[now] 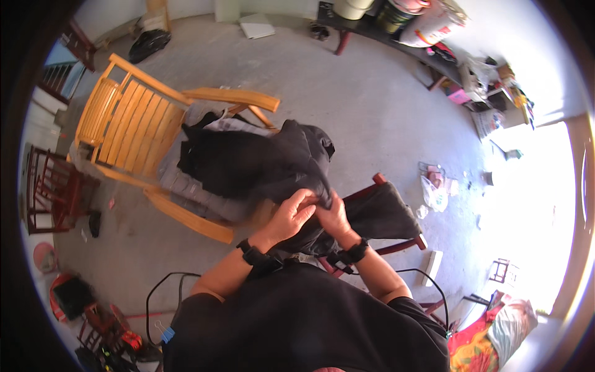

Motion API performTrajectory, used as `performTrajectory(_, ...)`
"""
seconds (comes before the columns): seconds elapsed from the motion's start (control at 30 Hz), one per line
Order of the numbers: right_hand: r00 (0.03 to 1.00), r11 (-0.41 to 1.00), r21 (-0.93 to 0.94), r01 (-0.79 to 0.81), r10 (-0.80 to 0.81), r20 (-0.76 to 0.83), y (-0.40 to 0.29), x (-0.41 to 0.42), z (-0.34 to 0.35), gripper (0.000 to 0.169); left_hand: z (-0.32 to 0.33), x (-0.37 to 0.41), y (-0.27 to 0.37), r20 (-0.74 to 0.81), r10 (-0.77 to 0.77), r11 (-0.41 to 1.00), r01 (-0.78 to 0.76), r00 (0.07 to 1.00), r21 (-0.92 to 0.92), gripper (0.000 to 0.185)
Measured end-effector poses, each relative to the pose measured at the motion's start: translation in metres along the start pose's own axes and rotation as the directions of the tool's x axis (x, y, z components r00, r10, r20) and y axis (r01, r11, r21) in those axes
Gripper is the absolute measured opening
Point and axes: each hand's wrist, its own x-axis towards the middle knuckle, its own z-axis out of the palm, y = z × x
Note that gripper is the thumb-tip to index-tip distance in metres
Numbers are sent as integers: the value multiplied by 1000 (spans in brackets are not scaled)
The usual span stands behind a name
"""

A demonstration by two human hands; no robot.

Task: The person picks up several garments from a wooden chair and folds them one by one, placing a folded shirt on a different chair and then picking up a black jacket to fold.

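Observation:
Both hands are at the near edge of a dark cloth garment (246, 162), which lies bunched over folded grey cloths (200, 197) on the seat of a wooden slatted armchair. My right hand (331, 215) grips a gathered fold of the garment. Close beside it on the left, my left hand (293, 211) touches the same edge with thumb and fingers partly curled; whether it pinches the fabric is not clear. Another dark cloth (381, 214) hangs over a reddish wooden frame, just right of the hands.
The slatted armchair (139, 123) stands ahead on the left, its near armrest (190, 216) close to my left forearm. A long dark bench (413, 51) holds buckets and sacks. A plastic bag (435, 193) lies on the floor at right, and dark red chairs (53, 190) stand far left.

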Motion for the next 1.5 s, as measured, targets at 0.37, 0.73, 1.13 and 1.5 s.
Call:
performTrajectory(0.37, 935, 958, 176, 226, -162, -315, -159, -54, -155, 28, 7, 39, 65, 279, 522, 446, -537, 806, 716, 43)
performTrajectory(0.73, 982, 909, 373, 187, -167, -87, -294, -102, -226, 37, 148, 84, 207, 706, 141, 989, -66, 694, -133, 44)
performTrajectory(1.13, 471, 621, -662, 420, -773, -425, -241, -141, -265, 27, 212, 101, 316, 283, 317, 893, -386, 905, 233, 24)
performTrajectory(1.5, 853, 883, -317, 345, -436, -285, -125, -167, -214, 19, 231, -22, 323, 222, 185, 982, -187, 957, -14, 29)
